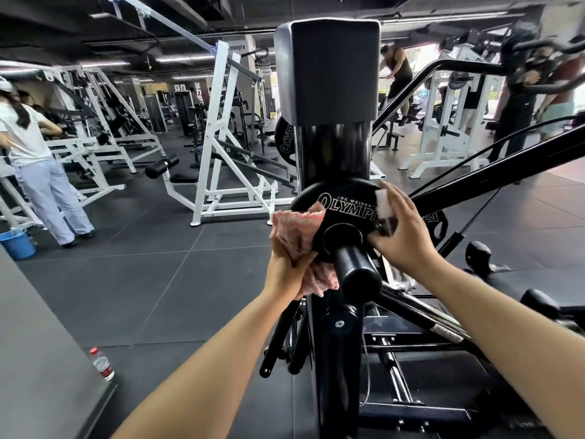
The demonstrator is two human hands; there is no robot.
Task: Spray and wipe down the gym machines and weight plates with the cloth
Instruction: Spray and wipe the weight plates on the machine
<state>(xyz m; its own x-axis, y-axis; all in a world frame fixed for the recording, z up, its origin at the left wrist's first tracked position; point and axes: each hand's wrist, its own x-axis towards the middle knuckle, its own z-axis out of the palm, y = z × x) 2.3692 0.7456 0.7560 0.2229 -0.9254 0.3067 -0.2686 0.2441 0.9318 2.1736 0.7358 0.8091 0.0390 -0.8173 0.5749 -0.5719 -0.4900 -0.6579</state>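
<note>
A black weight plate (348,207) lettered "OLYMPIA" sits on a thick black peg (356,270) of a black gym machine (332,153). My left hand (286,264) holds a pink cloth (297,229) against the plate's left edge. My right hand (402,236) lies on the plate's right side, its fingers around a small spray bottle (384,213) with a white top and dark body.
White weight machines (221,153) stand behind on the dark tiled floor. A person in white (34,172) stands at far left beside a blue bucket (17,243). A water bottle (103,364) stands on the floor at lower left. Other people are at back right.
</note>
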